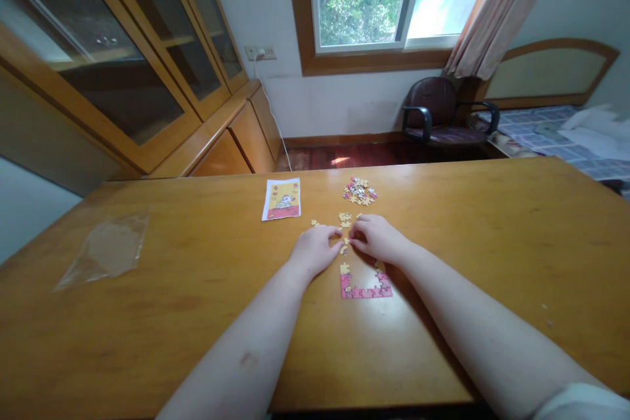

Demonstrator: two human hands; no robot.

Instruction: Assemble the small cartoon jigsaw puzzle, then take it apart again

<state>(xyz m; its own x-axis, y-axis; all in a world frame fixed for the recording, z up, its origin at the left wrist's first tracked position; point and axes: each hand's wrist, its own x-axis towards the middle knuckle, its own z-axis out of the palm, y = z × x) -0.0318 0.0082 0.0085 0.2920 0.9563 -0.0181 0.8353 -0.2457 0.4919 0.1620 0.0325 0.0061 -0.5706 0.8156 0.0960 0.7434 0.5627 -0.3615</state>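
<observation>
My left hand (319, 249) and my right hand (377, 236) face each other over the middle of the table, fingers curled in. Between their fingertips lies a small yellow jigsaw puzzle piece (346, 241), partly hidden, which both hands seem to grip from its two sides. Another piece (343, 251) sits just below it. Several yellow pieces (345, 217) lie just beyond my fingers, and a loose one (315, 223) is by my left knuckles. Nearer to me is a joined, U-shaped puzzle border (367, 293), pink with yellow upper ends; my right wrist is close to its right end.
A heap of loose puzzle pieces (359, 191) lies near the far edge of the wooden table (197, 341). Left of it is a picture card (282, 199). A clear plastic bag (111, 246) rests at far left. Beyond stand a cabinet (231, 125) and an armchair (436, 111).
</observation>
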